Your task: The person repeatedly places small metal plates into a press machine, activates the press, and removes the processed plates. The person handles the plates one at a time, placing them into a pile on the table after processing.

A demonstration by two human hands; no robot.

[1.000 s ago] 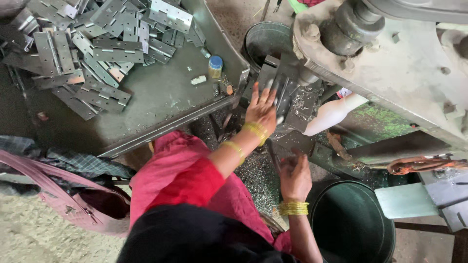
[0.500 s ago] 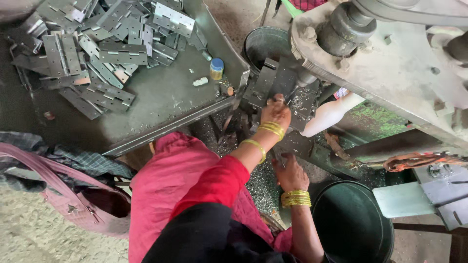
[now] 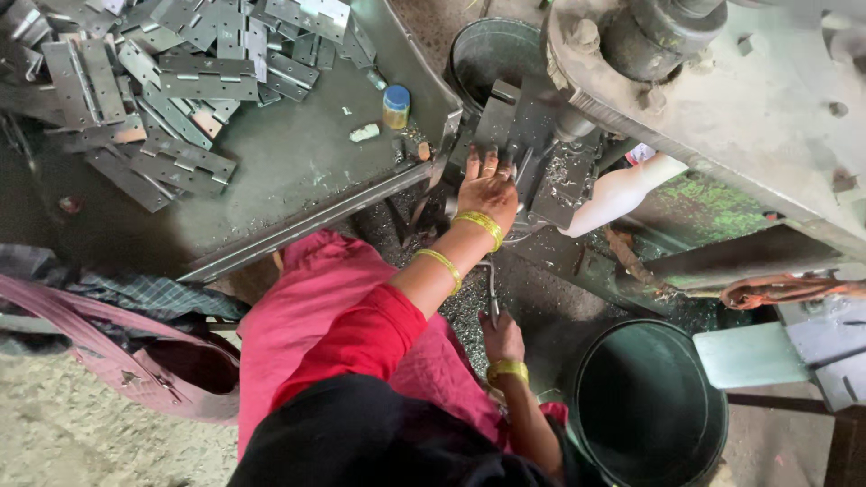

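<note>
Step in hand: the left hand (image 3: 487,188) lay flat, fingers spread, pressing a grey metal plate (image 3: 519,122) on the bed of the press (image 3: 722,99) — judged best held square and steady, fingertips kept back from the tool.
Right hand: the right hand (image 3: 502,338) was closed round a thin metal lever (image 3: 492,289), low by the lap.
Plate: flat, dull grey, lying just past the tray's (image 3: 298,171) right corner, touching the press.
Stock: loose hinges (image 3: 171,72) were heaped at the tray's far-left corner.
Bucket: a dark bucket (image 3: 649,406) stood near the right hand.
</note>
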